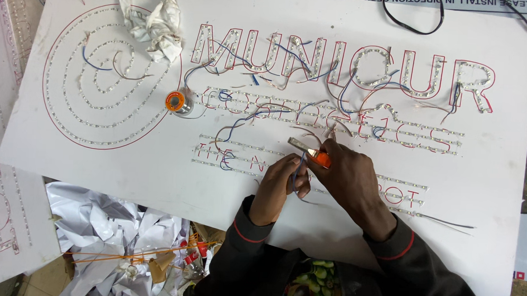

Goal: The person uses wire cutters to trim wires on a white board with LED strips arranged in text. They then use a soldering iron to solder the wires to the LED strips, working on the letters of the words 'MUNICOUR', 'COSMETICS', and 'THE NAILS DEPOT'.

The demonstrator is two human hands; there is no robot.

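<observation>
While the left hand (276, 187) pinches a thin blue wire (296, 170) taut near the white sign board's (156, 167) lower edge, the right hand (348, 178) grips an orange-handled cutter (311, 152) against it, blade angled across for a clean strip.

- Hands: two, left (276, 187), right (348, 178)
- Cutter (310, 152): one, orange-handled
- Solder spool (178, 102): one
- White boards: two, main (126, 166), side (3, 213)
- Crumpled rag (156, 22): one
- Black cable (411, 21): one loop
- Loose wires: too many to count
</observation>
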